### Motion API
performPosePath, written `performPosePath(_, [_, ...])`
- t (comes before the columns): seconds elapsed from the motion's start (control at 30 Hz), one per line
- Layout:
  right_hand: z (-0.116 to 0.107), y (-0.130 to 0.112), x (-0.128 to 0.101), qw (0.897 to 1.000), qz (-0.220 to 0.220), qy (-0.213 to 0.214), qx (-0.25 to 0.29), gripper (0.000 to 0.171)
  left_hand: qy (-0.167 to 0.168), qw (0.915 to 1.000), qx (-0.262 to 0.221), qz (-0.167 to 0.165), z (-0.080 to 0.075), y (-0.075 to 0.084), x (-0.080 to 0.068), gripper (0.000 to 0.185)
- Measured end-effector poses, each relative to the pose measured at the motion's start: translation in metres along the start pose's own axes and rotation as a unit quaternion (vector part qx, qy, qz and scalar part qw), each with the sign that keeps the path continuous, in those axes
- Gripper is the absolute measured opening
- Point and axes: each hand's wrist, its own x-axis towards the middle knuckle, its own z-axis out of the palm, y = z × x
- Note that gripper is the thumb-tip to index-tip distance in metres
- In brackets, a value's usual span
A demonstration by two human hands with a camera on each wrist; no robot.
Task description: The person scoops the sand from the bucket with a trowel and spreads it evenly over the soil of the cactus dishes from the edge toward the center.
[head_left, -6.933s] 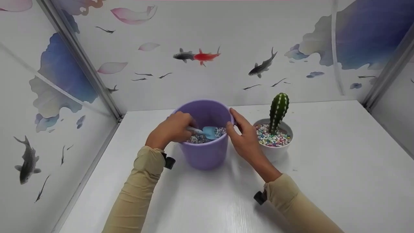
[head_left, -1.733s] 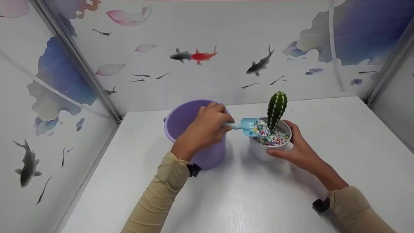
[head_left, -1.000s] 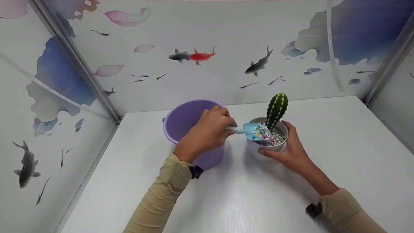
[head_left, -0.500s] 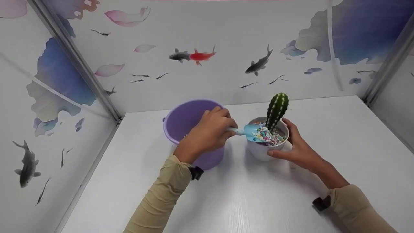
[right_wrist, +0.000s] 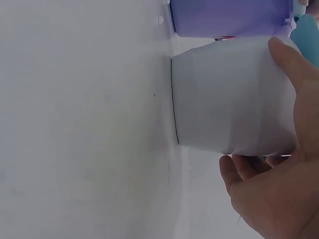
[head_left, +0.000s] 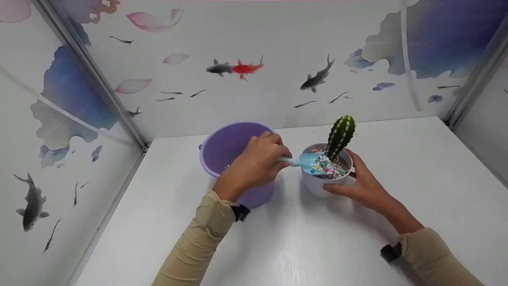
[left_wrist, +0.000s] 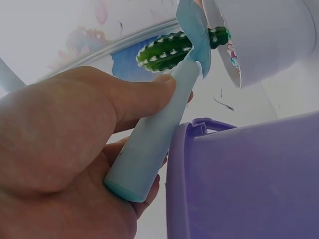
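Beside the white pot (head_left: 317, 186), right hand (head_left: 363, 186) cups its smooth, likely slippery wall | left hand (head_left: 254, 167) grips stiff, light blue scoop (head_left: 307, 162) by its handle, blade over loose pebbles (head_left: 331, 169) | cactus (head_left: 340, 136) leans behind | purple bucket (head_left: 222, 147) crowds pot's left; open table (head_left: 416, 159) lies right.

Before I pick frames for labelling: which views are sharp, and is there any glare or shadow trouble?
Head view: even light, sharp, soft shadows under the purple bucket. Left wrist view: left hand and scoop handle fill it, slightly soft, backlit. Right wrist view: white pot sharp, table washed out.
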Motion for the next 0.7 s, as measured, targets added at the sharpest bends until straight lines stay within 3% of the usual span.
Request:
performPosePath(0.47, [0.02,-0.009,0.0,0.998,0.011,0.061,0.01,0.126,-0.028,0.9996,0.002,-0.001,0.001,0.005,0.001,0.022])
performPosePath(0.7, [0.016,-0.006,0.0,0.999,0.012,0.032,0.006,0.132,-0.04,0.9992,0.008,-0.002,0.002,0.006,0.002,0.023])
